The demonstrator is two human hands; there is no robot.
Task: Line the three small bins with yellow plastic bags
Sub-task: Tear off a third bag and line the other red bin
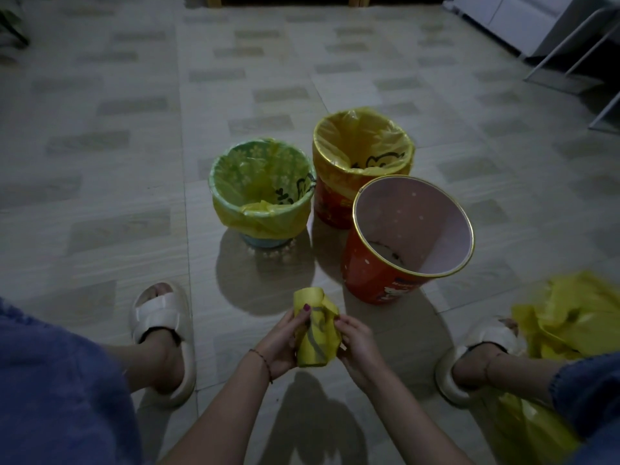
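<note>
Three small bins stand on the tiled floor in front of me. The green bin (261,191) on the left has a yellow bag folded over its rim. Behind it to the right, a red bin (360,162) is lined with a yellow bag too. The nearer red bin (402,236) has a gold rim and a bare pale inside. Just in front of it I hold a rolled, folded yellow bag (315,330) between both hands: my left hand (285,340) grips its left side, my right hand (357,344) pinches its right edge.
A heap of loose yellow bags (570,317) lies by my right foot, with more yellow plastic below it. My feet in white slippers (164,330) flank my hands. A white metal frame (570,45) and white furniture stand at the far right.
</note>
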